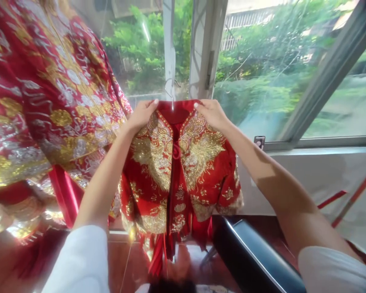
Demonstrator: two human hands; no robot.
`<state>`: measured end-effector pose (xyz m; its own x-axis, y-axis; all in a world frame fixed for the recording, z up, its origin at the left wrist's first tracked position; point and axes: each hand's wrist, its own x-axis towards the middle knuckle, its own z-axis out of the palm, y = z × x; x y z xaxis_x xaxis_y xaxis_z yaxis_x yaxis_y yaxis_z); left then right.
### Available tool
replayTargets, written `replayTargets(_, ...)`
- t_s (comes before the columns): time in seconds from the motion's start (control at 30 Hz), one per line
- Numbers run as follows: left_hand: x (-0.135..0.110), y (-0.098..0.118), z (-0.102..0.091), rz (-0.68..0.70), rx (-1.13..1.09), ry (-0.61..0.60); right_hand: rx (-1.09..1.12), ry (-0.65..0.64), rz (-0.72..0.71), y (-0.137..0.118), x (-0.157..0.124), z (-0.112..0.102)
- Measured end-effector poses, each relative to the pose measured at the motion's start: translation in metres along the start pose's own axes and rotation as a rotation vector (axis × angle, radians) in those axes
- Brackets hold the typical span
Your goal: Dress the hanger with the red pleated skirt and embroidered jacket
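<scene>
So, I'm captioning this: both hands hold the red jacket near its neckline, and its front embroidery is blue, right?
Not blue: the head view shows mainly gold embroidery on the front of the red jacket. The left hand and right hand do hold it as you say.

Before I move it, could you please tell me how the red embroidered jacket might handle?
The jacket should sag and swing, since its sleeves hang down; the dense gold embroidery probably adds weight and stiffens the front.

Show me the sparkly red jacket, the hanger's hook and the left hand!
Red jacket (pixel 192 159), head view: gold embroidery on its front.
Hanger's hook (pixel 172 102), head view: its metal stem above the collar.
Left hand (pixel 142 114), head view: back of the hand.
</scene>
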<state>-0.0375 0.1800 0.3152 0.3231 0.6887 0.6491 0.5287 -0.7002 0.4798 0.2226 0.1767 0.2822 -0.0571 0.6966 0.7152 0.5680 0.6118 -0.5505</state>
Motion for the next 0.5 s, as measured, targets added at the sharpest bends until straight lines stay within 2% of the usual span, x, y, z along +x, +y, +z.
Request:
replayTargets(0.07,-0.004,-0.001,-0.009,-0.019,0.003,-0.083,0.049,-0.073,-0.003,0.006,0.002,-0.010)
replayTargets(0.2,-0.029,-0.019,-0.043,-0.076,0.098,-0.412,0.136,-0.452,0.076,0.036,-0.009,-0.046)
replayTargets(0.27,-0.045,-0.031,-0.053,-0.145,0.104,-0.477,0.172,-0.556,0.181,0.050,-0.024,-0.057)
replayTargets(0.3,-0.052,-0.035,-0.053,-0.182,0.103,-0.466,0.179,-0.541,0.224,0.053,-0.033,-0.058)
replayTargets(0.33,-0.058,-0.037,-0.048,-0.213,0.124,-0.413,0.163,-0.474,0.247,0.053,-0.043,-0.056)
replayTargets(0.37,-0.064,-0.038,-0.040,-0.233,0.181,-0.308,0.106,-0.364,0.249,0.050,-0.054,-0.052)
replayTargets(0.5,-0.083,-0.027,0.011,-0.217,0.548,0.259,-0.381,0.156,0.177,0.018,-0.093,-0.018)
